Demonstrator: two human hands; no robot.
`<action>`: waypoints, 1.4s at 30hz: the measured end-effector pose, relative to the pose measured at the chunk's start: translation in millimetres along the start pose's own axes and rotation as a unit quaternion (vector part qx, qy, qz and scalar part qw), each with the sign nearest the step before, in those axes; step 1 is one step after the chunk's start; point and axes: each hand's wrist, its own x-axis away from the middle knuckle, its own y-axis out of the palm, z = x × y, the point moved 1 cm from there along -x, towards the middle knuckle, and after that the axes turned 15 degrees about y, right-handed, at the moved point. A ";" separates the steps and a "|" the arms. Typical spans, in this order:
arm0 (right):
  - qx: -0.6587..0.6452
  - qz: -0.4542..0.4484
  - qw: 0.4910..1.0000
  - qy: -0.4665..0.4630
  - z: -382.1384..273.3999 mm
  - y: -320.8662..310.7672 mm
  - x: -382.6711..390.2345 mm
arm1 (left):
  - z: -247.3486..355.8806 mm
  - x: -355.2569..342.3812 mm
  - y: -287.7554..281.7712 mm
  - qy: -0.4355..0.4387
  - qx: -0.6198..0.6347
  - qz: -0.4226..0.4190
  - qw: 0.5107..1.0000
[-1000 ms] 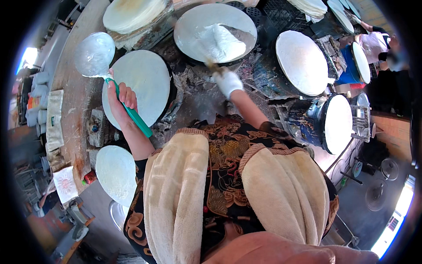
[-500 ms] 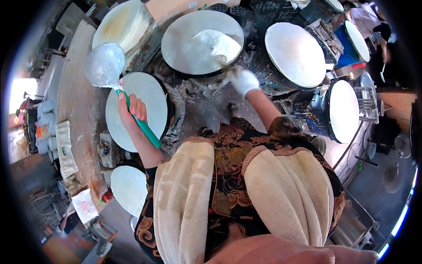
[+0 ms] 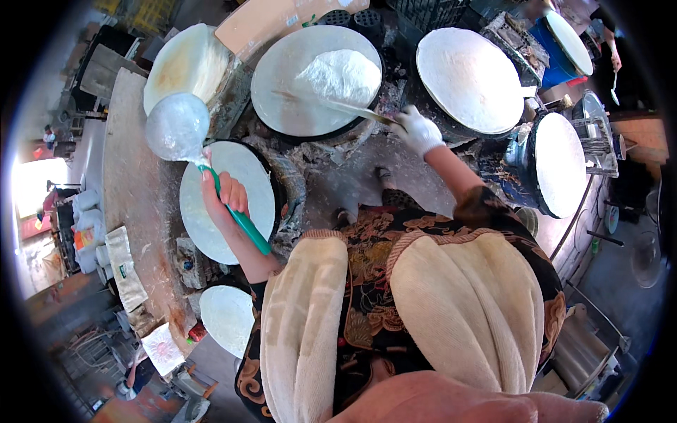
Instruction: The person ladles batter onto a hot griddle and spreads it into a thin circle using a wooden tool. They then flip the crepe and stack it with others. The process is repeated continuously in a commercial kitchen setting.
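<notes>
Head view: gripped one ladle [image 3: 178,127] in the bare left hand [image 3: 226,196], with fingers wrapped round the green handle [image 3: 252,234]; angled the round bowl up and to the left of that hand, beyond the edge of the left pan [image 3: 226,222]; pinched one thin scraper [image 3: 360,111] in the white-gloved right hand [image 3: 419,131], with fingers closed about the near end; could not tell the placing of each finger.

Ran the scraper's long axis leftward and slightly away from the right hand, over the near part of the middle pan [image 3: 282,60]; passed close along the near side of a heap of white batter [image 3: 342,74]; blurred toward the tip; could not tell whether touching the heap or the pan surface.

Found the heap on the right half of the middle pan, ahead and left of the right hand, ahead and right of the left; lay plainly nearer the right hand, well apart from the ladle.

Listed also: right pan [image 3: 469,81], pale on top, beside the middle pan; far-right pan [image 3: 560,166]; stack of pale sheets [image 3: 190,70]; cardboard [image 3: 261,25]; worktable [image 3: 134,176], curved along the left; two cream towels [image 3: 310,317], over dark patterned clothing [image 3: 367,310]; co-worker's hand [image 3: 615,62], upper right.
</notes>
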 end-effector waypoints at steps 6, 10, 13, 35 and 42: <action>0.007 0.106 0.987 0.118 21.8 5.2 -82.8 | -22.2 -3.1 5.5 -0.031 0.020 0.002 0.999; -0.099 0.002 0.988 0.121 -39.4 -3.8 -67.2 | -31.2 -7.5 9.0 -0.046 0.019 0.014 0.999; -0.341 0.113 0.925 0.121 -26.3 54.4 -42.8 | -28.0 -3.6 6.2 -0.057 -0.049 -0.002 0.997; -0.528 -0.112 0.819 0.196 -30.2 14.5 -72.9 | -188.1 -94.8 -60.6 -0.343 0.191 0.095 0.915; -0.375 -0.269 0.877 0.135 -47.9 0.4 -72.3 | -198.8 -137.4 -58.9 -0.380 -0.035 0.092 0.920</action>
